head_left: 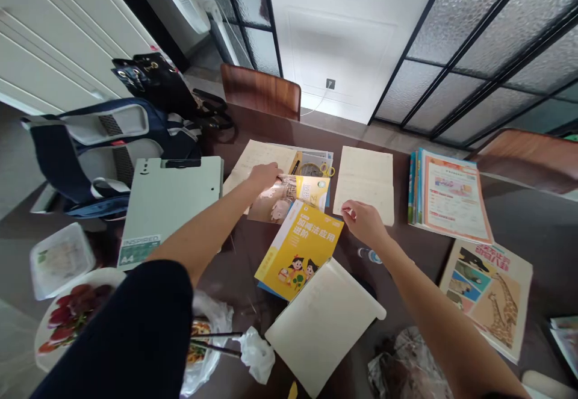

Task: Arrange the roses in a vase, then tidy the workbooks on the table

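Note:
My left hand (264,176) lies at the upper edge of a glossy picture booklet (271,203), close to the loose cream papers (257,161) beneath it. My right hand (365,223) has its fingertips pinched together on the lower left part of a cream lined sheet (365,185). Between my hands lies a yellow workbook with Chinese title text (298,248). Below it is a cream rounded board (323,330). A pair of yellow-handled scissors (327,171) sits on a paper pile at the far side, with part of it hidden.
A dark wooden table (397,242) holds a stack of books (449,197), a giraffe book (487,293), and a pale green A4 clipboard (169,206). At lower left are a plate of red fruit (74,315) and chopsticks (214,342). A backpack (112,146) and black handbag (153,83) stand at left.

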### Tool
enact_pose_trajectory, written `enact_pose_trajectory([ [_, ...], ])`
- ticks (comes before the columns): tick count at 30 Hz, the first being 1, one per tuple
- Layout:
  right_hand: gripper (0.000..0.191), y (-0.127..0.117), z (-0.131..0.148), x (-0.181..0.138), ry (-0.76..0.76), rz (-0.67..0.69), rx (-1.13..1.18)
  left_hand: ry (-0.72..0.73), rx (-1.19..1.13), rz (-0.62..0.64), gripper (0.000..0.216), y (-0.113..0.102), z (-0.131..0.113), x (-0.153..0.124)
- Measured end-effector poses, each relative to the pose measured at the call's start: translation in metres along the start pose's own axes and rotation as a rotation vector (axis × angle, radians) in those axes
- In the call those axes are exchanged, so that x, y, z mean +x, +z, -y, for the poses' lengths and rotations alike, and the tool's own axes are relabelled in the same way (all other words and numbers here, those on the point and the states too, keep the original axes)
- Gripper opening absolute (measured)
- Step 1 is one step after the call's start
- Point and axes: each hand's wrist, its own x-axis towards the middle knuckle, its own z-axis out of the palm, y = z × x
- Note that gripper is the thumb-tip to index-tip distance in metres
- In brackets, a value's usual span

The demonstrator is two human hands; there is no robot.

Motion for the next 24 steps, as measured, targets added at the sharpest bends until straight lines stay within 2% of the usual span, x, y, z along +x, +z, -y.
enact_pose_trajectory([
  [3, 0.015, -0.003, 0.002, -0.012, 0.032, -0.02, 0.105, 0.028, 0.135, -0.119, 0.021, -0.038, 0.001, -0.039],
  [6, 0.012, -0.005, 0.01, -0.027, 0.089, -0.049, 0.292, -0.06, 0.107, -0.331, 0.02, -0.08, -0.002, -0.085],
  [9, 0.016, -0.006, 0.022, -0.043, 0.144, -0.118, 0.554, -0.128, -0.139, -0.561, 0.02, -0.106, -0.016, -0.12],
  [12, 0.035, -0.01, 0.033, -0.068, 0.192, -0.145, 0.929, -0.07, -0.517, -0.62, 0.021, -0.103, -0.046, -0.139],
  [15, 0.038, -0.017, 0.033, -0.111, 0.187, -0.088, 1.262, 0.058, -0.995, -0.466, 0.032, -0.074, -0.096, -0.151],
  [18, 0.033, -0.019, 0.016, -0.172, 0.27, -0.239, 1.244, 0.089, -1.347, -0.205, 0.048, -0.034, -0.165, -0.168],
  [21, 0.028, -0.017, -0.023, -0.237, 0.494, -0.48, 1.107, 0.093, -1.409, 0.044, 0.051, 0.001, -0.242, -0.185],
  [24, 0.026, -0.017, -0.082, -0.303, 0.679, -0.698, 1.19, 0.163, -1.42, 0.357, 0.051, 0.028, -0.331, -0.193],
])
